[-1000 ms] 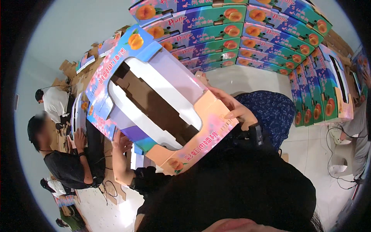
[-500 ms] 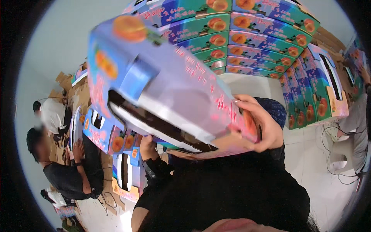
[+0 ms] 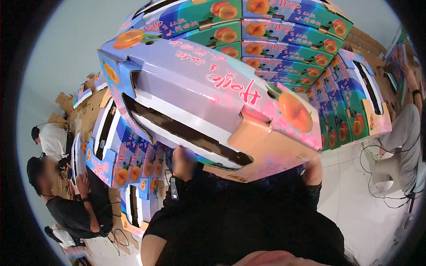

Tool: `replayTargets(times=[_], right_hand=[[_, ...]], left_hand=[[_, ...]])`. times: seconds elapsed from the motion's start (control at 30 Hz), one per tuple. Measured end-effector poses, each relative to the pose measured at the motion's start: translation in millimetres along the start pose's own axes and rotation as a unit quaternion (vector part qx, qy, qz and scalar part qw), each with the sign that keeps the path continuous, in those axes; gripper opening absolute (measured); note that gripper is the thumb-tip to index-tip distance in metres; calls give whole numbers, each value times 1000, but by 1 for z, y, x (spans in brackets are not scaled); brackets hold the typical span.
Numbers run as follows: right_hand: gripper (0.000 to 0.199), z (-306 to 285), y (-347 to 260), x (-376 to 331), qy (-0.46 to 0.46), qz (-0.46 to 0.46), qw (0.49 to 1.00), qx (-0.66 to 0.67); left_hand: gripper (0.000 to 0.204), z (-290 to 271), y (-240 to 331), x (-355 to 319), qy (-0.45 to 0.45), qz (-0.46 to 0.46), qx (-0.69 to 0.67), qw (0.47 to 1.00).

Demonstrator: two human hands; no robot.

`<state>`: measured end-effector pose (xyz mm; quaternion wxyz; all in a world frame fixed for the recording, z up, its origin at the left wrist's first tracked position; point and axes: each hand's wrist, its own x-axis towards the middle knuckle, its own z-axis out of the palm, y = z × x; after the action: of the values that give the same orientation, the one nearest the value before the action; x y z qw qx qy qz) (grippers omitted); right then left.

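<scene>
A large printed cardboard fruit box (image 3: 195, 88), lilac and blue with orange peaches, is held tilted in front of my chest. Its long slotted opening faces me, and a tan flap shows at the right end. My left hand (image 3: 183, 162) is closed at the lower edge near the slot, partly smeared by motion. At the lower right corner, my right hand (image 3: 313, 171) supports the box from beneath, its fingers hidden behind the cardboard.
Tall stacks of matching boxes (image 3: 286, 48) stand ahead, with more boxes (image 3: 350, 102) at the right. Several boxes (image 3: 104, 146) are piled at left, beside a seated person in black (image 3: 73, 213). Cables (image 3: 377, 181) lie on the floor at right, near another person's leg (image 3: 404, 137).
The box has turned and its right end has swung toward me. My right hand has shifted from the box's right end to beneath it. My left hand has moved slightly right.
</scene>
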<state>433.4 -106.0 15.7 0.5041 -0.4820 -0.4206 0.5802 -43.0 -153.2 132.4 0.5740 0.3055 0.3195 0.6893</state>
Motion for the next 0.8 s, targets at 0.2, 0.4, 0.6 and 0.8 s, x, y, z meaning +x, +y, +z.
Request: replayTargets(times=[0.2,0.4,0.6,0.8], right_hand=[[72,168,-135,-51,-398,-105,893,-182],[27,137,-85,-34,-346,-46,936,-40],[48,100,-60,-28,-91,-27,953,289],[60,33,-54,-18,-300,-214,724,583]], left_hand=[[77,-14,-29,16,-84,-57,-87,991],[75,24,8,5,-67,-154,142,975],[64,69,13,17,-229,-158,249,928],[52,115,22,34,-342,-52,173,922]])
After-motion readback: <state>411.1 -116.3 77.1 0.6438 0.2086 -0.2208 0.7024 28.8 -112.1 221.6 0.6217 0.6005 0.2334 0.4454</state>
